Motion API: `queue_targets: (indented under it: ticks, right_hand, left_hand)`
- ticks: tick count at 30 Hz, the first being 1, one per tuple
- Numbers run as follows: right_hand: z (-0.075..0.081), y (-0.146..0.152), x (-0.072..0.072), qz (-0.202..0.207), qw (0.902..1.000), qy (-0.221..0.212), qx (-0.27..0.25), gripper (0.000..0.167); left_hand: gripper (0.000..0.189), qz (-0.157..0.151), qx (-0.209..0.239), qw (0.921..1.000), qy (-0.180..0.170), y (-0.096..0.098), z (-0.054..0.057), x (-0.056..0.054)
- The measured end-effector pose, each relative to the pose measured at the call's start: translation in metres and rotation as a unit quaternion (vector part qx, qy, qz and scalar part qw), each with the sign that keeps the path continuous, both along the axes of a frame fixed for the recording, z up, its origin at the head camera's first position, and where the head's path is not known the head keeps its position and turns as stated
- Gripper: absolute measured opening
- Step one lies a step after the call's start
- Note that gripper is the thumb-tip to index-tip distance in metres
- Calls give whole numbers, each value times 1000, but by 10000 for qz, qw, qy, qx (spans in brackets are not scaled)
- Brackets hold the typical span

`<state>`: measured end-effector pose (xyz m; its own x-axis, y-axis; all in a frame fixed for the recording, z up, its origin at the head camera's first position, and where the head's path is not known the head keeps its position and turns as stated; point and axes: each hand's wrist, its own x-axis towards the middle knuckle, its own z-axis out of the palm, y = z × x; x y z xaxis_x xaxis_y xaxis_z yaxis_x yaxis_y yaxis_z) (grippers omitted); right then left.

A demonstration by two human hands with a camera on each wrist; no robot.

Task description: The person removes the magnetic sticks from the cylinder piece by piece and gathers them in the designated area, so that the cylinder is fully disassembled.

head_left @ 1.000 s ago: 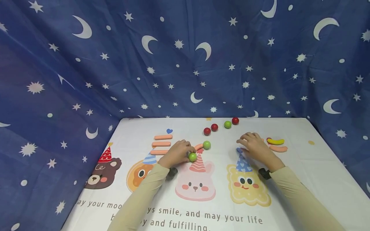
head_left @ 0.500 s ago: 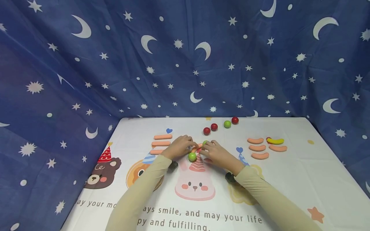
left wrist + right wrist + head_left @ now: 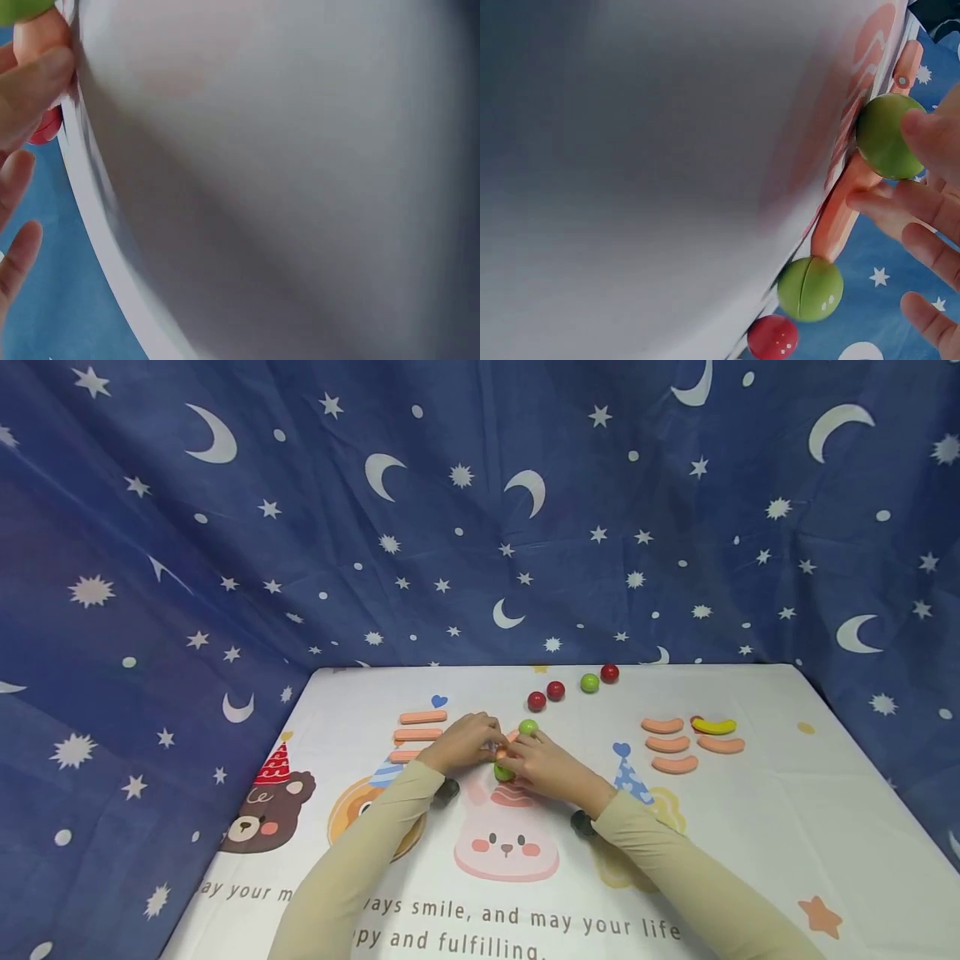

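Note:
My left hand pinches a curved orange toy sausage between thumb and finger, near the top of the pink rabbit's printed hat. From the right, my right hand reaches in beside it, thumb and fingers around a green ball at the sausage's near end. A second green ball, with a seam line, touches the sausage's other end. In the head view the hands hide most of the sausage and part of the near ball.
Several straight orange sausages lie in a column to the left. At right are several curved sausages and a yellow banana-shaped piece over something red. Red balls and another green ball stand near the back edge.
My right hand has come left from the curved sausages at right, over the far green ball, and down to the near one. The far ball has shifted slightly back-left. My left hand barely moves.

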<state>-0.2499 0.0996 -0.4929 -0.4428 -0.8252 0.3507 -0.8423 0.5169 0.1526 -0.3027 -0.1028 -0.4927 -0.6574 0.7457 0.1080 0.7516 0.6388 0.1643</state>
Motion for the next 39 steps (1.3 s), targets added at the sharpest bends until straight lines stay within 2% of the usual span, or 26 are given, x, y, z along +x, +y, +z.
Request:
queue_targets:
  ticks: [4, 11, 17, 25, 32, 39]
  right_hand:
    - [-1, 6, 2, -27, 9999, -97, 89, 33]
    - [2, 20, 6, 3, 9999, -127, 116, 32]
    - [4, 32, 8, 2, 9999, -75, -102, 27]
    - [7, 39, 10, 23, 10000, 9, -31, 27]
    - [4, 37, 9, -101, 9998, -66, 173, 32]
    - [4, 37, 8, -176, 9990, -81, 393, 36]
  left_hand:
    - [23, 8, -25, 10000, 17, 0, 0, 5]
    - [23, -128, -277, 9987, 414, 7, 2, 20]
    - [22, -53, -443, 9972, 595, 16, 2, 34]
    - [20, 102, -477, 9945, 923, 25, 6, 52]
    - [18, 156, -804, 9897, 1172, 23, 5, 56]
    - [14, 133, -786, 9874, 1366, 15, 3, 55]
